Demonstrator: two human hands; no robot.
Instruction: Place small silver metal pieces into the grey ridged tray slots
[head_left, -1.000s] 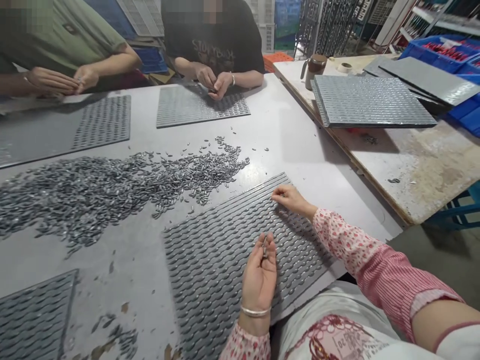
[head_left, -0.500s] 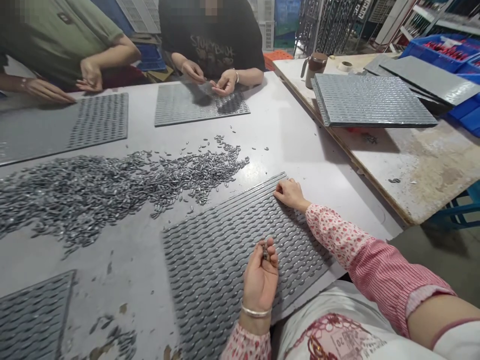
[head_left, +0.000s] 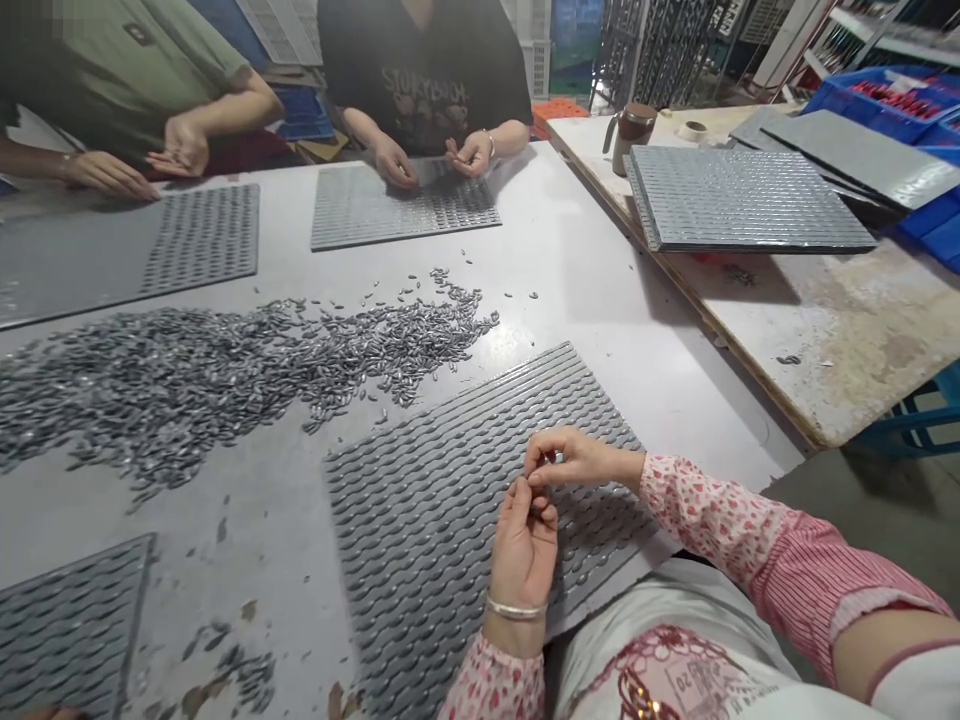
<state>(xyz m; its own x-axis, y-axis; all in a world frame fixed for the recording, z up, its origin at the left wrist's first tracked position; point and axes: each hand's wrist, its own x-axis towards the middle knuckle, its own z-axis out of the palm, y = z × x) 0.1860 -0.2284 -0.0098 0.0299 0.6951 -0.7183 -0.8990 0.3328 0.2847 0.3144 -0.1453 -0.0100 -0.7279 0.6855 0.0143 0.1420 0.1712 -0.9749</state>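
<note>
A grey board (head_left: 435, 500) with wavy rows of small raised pieces lies in front of me. Over its right part is my left hand (head_left: 525, 550), palm up with fingers curled around small grey pieces, mostly hidden now. The fingertips of my right hand (head_left: 574, 458) meet those of my left in a pinch; whatever is between them is too small to make out. Beyond the board spreads a long pile of small grey oval pieces (head_left: 225, 370).
Two people sit across the white table (head_left: 540, 240), their hands over similar boards (head_left: 202, 235) (head_left: 405, 215). Another board (head_left: 67, 630) lies at the lower left. Stacked boards (head_left: 742, 200) and a cup (head_left: 634, 135) stand on the side table (head_left: 862, 330) at right.
My right hand has moved back from the board's far edge to my left hand's fingertips. Across the table, the hands of the person in black have moved farther apart.
</note>
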